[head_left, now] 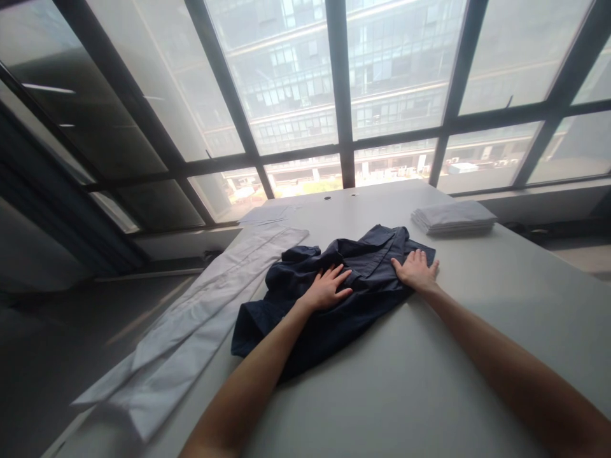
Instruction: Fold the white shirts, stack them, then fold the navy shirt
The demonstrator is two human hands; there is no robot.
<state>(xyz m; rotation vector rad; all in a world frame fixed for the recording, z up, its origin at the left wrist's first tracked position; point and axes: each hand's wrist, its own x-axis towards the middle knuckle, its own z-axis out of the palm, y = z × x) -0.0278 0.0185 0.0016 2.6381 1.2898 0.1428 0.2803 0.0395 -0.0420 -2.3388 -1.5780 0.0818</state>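
From my remote seat, working from the left, I see a dark curtain (67, 203), then a long white garment (200, 318) stretched along the left side of the white tabletop (525, 292). Right beside it, a navy garment (370, 299) lies rumpled near the middle, and its far left part meets the white cloth. My left hand (327, 288) rests on the navy fabric with the grip wide, fingers spread, nothing pinched. My right hand (417, 272) presses on that garment's right end, its grip also unclosed, palm down, thumb apart, grasping nothing that I can see. Beyond it, farther right, sits a folded white fabric stack (451, 218), clear of both hands.
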